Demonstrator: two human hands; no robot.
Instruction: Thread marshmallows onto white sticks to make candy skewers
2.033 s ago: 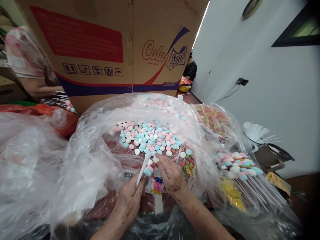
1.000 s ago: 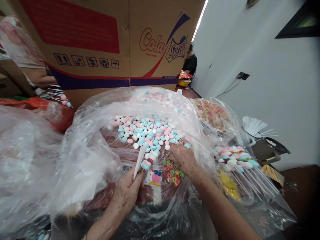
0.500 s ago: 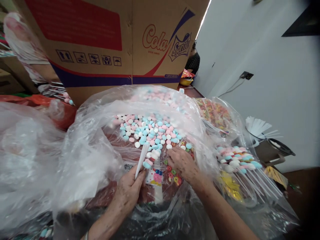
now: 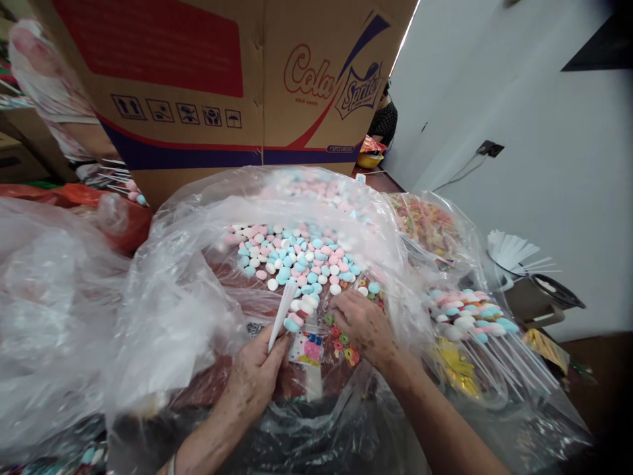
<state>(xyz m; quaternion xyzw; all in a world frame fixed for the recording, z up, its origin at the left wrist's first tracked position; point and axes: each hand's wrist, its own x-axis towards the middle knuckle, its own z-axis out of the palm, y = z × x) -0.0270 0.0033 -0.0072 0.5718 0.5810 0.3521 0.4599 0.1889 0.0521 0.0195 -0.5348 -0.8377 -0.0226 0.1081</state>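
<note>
My left hand (image 4: pixel 260 366) is closed around a bundle of thin white sticks (image 4: pixel 283 313) that point up and away. Just beyond its fingers sits a short row of white, pink and blue marshmallows (image 4: pixel 301 310) with a red piece among them; whether it is threaded on a stick I cannot tell. My right hand (image 4: pixel 363 323) has its fingers bent together low over the ring-shaped gummies (image 4: pixel 343 346); anything in the fingertips is hidden. Loose pastel marshmallows (image 4: pixel 301 257) lie spread in front of both hands, inside an opened clear plastic bag (image 4: pixel 173 277).
A large cardboard box (image 4: pixel 198 145) stands behind the bag. At right are finished marshmallow skewers (image 4: pixel 472 313), yellow ties (image 4: pixel 457 369), a bag of gummies (image 4: pixel 425 218) and a dark jug (image 4: pixel 537 297) beside white strips (image 4: pixel 509 251). People are partly visible behind the box.
Both hands keep almost the same place and pose. The whole view has shifted very slightly; nothing is visibly taken up or let go.
</note>
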